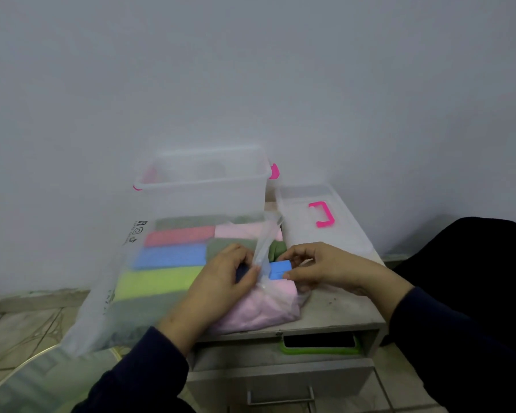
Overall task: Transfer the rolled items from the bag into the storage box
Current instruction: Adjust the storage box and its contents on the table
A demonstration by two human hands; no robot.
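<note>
A translucent plastic bag [108, 296] lies on a small cabinet, packed with rolled cloths in red, blue, lime, green and pink. My left hand [221, 281] grips the bag's open edge beside a dark roll. My right hand [316, 268] pinches a blue rolled item [279, 270] at the bag's mouth. A pink roll [262, 308] lies just below it inside the bag. Behind the bag stands the clear storage box [203, 186] with pink latches; it looks empty.
The box's clear lid [310, 222] with a pink handle lies at the right on the grey cabinet top [340, 308]. A green-edged tray [319, 344] sits in the slot below, above a drawer. A white wall is close behind. A dark object lies at far right.
</note>
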